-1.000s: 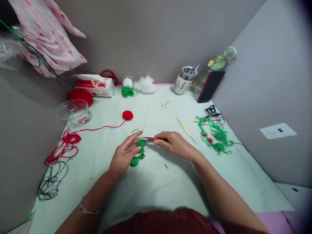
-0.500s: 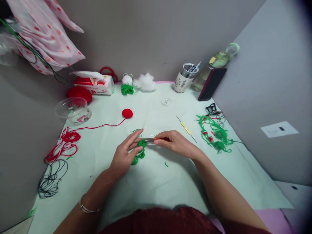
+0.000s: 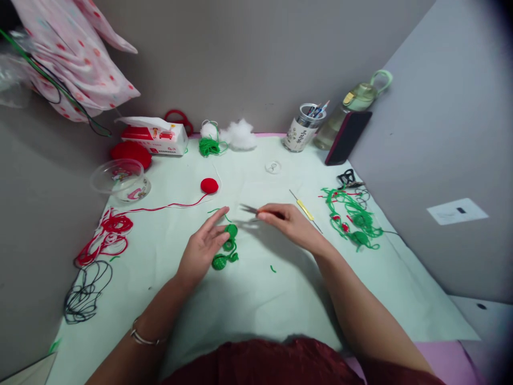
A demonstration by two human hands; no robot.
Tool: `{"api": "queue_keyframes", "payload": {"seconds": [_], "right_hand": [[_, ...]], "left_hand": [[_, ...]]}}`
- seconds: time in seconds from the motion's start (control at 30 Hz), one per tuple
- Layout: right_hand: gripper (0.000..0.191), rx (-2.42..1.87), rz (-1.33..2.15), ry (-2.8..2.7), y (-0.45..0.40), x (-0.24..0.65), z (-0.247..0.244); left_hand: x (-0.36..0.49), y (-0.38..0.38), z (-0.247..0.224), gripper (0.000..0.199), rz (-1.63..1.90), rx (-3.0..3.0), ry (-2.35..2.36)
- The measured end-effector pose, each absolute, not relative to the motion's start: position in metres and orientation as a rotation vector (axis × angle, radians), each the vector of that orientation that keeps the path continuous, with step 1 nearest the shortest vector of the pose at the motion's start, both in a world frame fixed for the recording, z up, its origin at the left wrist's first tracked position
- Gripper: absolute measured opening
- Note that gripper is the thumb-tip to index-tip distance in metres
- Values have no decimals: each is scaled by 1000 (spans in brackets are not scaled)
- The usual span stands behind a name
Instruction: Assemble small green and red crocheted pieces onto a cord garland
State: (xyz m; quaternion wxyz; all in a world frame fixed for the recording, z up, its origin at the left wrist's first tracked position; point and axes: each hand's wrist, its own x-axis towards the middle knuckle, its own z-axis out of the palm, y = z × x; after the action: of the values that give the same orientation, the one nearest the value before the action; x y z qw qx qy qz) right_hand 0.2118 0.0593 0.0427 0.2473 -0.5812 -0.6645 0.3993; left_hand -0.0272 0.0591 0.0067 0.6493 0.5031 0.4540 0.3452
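My left hand [image 3: 200, 248] pinches a small round green crochet piece [image 3: 231, 231] between its thumb and fingertips, with the index finger stretched out. Below it, more green crocheted parts [image 3: 219, 262] trail on the cloth, joined by curled green strands. In my right hand [image 3: 286, 222] is a pair of thread snips [image 3: 249, 208], their metal blades pointing left and apart from the green piece. The orange handle is mostly hidden by the fingers. A loose green yarn end lies just beyond my left fingertips.
A yellow-handled crochet hook [image 3: 305, 209] lies right of my right hand, near tangled green yarn [image 3: 356, 219]. A red ball [image 3: 209, 186] sits ahead. Red yarn [image 3: 116, 224], black cord [image 3: 86, 294] and a clear tub [image 3: 134, 190] are left. A pen can [image 3: 300, 133] and phone [image 3: 348, 138] stand behind.
The snips have come away from the green piece, rising and moving slightly back from it. My left hand has shifted a little left with the piece, its fingers less closed.
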Motion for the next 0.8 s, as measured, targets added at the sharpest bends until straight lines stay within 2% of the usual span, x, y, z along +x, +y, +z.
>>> {"api": "queue_keyframes", "payload": {"seconds": [0.13, 0.2, 0.3, 0.37, 0.53, 0.8], "right_hand": [[43, -1846, 455, -1819, 64, 226, 32], [39, -1884, 315, -1872, 64, 231, 27], [21, -1835, 363, -2010, 63, 233, 23], [17, -1780, 403, -2173, 62, 229, 22], [17, -1761, 200, -2544, 57, 206, 18], [19, -1777, 34, -2655, 49, 189, 14]], "left_hand": [[-32, 66, 4, 59, 886, 949, 993], [-32, 67, 3, 59, 897, 902, 981], [-31, 67, 2, 59, 891, 932, 982], [-29, 66, 2, 61, 892, 1005, 995], [-27, 70, 8, 62, 879, 1203, 1055], [-9, 90, 50, 39, 990, 1285, 1022]]}}
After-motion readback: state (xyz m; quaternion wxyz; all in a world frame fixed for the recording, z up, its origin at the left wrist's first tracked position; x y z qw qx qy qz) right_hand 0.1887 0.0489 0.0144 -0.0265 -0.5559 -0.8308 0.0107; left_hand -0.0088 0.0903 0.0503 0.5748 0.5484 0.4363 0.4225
